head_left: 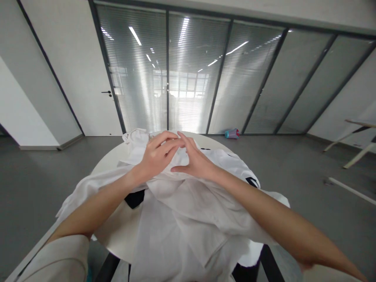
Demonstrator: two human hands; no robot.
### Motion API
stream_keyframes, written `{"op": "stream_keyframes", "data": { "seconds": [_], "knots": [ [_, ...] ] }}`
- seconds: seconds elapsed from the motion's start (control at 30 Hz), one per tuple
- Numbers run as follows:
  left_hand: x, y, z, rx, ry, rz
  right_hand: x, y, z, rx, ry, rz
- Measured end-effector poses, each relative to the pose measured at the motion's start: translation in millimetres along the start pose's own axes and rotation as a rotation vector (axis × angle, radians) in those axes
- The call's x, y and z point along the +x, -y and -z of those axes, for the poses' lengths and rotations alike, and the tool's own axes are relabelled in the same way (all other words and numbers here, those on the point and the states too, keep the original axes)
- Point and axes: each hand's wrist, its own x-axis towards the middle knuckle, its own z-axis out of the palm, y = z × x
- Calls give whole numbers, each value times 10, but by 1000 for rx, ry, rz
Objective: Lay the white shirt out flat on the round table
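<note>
Step in hand, seemingly: arranging white cloth [188,219], draped across round desk [117,231] and over near edge. Left hand [160,152] curled, unclear whether grip holds anything; right hand [195,160] spread, thumb apart. Next move likely calls for pinching cloth.

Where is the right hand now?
In the head view, the right hand is near centre, just right of the left hand, over white garments on the round table.

We wear a loose off-white left sleeve [60,259], ending near the elbow [84,229], with a curved crease or seam; right of that sleeve, our similarly pale right sleeve [324,274] shows partly.
</note>
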Motion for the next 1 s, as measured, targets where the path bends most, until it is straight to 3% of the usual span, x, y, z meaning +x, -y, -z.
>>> {"op": "stream_keyframes", "data": {
  "seconds": [0.13, 0.27, 0.33, 0.43, 0.6, 0.73, 0.87, 1.0],
  "knots": [
    [51, 0, 62, -66, 352, -11, -12, -89, -217, -232, 262, 30],
    [-86, 239, 335, -68, 705, 85, -73, -120, -357, -367, 467, -24],
    [-213, 406, 516, -56, 823, 173, -89, -116, -383, -371, 449, -63],
    [-448, 629, 807, -30, 930, 271, -48, -149, -334, -256, 237, -198],
    [-879, 843, 1163, 106, 1022, 465, 122, -441, 119, 120, -359, -314],
    [-1038, 925, 1215, 113, 1054, 605, 114, -755, 610, 346, -665, -419],
    [-889, 825, 1188, -31, 904, 627, 34, -944, 844, 509, -708, -574],
    [-530, 506, 1143, -314, 777, 689, 101, -860, 762, 643, -549, -589]
  ]
}}
